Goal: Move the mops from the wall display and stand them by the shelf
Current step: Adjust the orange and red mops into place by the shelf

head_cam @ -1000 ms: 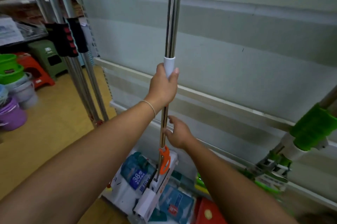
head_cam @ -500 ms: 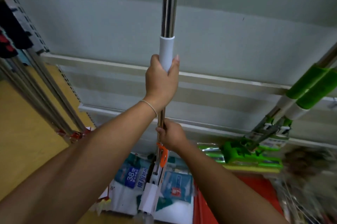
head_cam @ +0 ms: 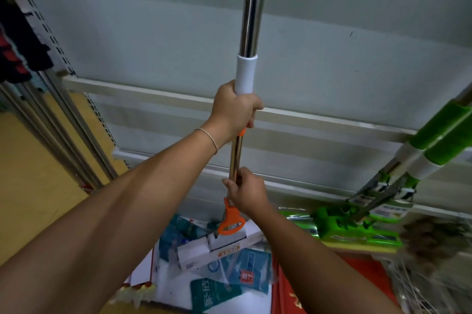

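I hold a steel-handled mop (head_cam: pixel 251 14) upright in front of the grey slatted wall. My left hand (head_cam: pixel 236 109) grips the pole just under its white collar. Lower down, my right hand (head_cam: pixel 245 191) grips the thin shaft above the orange lever (head_cam: pixel 231 221). The mop's head sits in a white cardboard sleeve (head_cam: pixel 217 247) near the floor. Two green-handled mops (head_cam: pixel 434 139) lean against the wall at the right, their green heads (head_cam: pixel 352 224) low.
Packaged goods (head_cam: pixel 229 283) lie on the floor under the mop head. A red box (head_cam: pixel 332 288) and a feather duster (head_cam: pixel 434 237) are at the lower right. A metal shelf upright (head_cam: pixel 58 119) with dark hanging items stands at the left, yellow floor (head_cam: pixel 30 173) beside it.
The right hand went from touching the shaft to gripping it. The left hand slid lower under the collar, and the mop head turned crosswise. My view swung right, showing the green mops.
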{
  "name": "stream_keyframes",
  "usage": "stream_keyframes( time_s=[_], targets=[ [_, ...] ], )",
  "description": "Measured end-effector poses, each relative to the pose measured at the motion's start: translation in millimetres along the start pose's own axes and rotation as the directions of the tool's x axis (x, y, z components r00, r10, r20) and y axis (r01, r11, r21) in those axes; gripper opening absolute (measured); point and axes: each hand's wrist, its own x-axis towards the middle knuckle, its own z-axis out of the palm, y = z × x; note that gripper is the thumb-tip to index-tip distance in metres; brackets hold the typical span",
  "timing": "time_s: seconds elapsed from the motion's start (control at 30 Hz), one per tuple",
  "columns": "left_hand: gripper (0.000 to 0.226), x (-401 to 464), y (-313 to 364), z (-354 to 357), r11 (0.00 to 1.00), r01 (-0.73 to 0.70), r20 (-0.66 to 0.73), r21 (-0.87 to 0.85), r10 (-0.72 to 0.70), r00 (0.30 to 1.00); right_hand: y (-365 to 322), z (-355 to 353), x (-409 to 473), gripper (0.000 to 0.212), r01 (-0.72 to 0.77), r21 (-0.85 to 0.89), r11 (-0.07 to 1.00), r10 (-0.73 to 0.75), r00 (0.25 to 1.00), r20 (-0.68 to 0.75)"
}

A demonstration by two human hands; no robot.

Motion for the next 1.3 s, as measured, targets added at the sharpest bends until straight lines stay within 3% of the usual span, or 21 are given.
stream_keyframes(
  time_s=[0.27,0.53,0.77,1.0,1.07,1.13,1.3],
  targets=[
    [0.02,30.4,-8.8,4.1,0.994,0.036,0.16,-0.099,-0.02,0.987,7.4,-9.9,31.0,0.029,-0.014,0.042,0.999,0.015,1.0,-0.027],
    [0.018,55.1,-9.0,-0.1,0.992,0.069,0.372,-0.11,-0.023,0.928,7.8,-13.4,54.8,0.032,-0.023,0.038,0.999,0.026,0.996,-0.081],
    [0.018,61.9,-8.6,4.5,0.998,0.024,0.297,-0.062,-0.004,0.955,8.8,-15.3,68.2,0.032,-0.049,0.039,0.998,0.052,0.995,-0.08],
    [0.009,63.9,-21.6,8.0,0.973,-0.084,0.001,0.216,0.086,0.996,6.8,-11.3,73.7,0.032,-0.058,0.057,0.997,0.064,0.993,-0.096],
    [0.019,64.1,-18.7,6.2,0.96,-0.069,0.009,0.271,0.069,0.998,5.6,-9.5,74.6,0.031,-0.054,0.041,0.998,0.058,0.994,-0.097],
    [0.026,62.7,-13.0,4.4,0.978,-0.011,0.077,0.208,-0.005,0.997,4.1,-7.8,76.0,0.031,-0.049,0.034,0.998,0.052,0.994,-0.1],
    [0.027,61.2,-9.3,2.8,0.987,0.039,0.124,0.159,-0.059,0.991,1.5,-5.3,74.5,0.029,-0.068,0.049,0.996,0.072,0.993,-0.094]
  ],
)
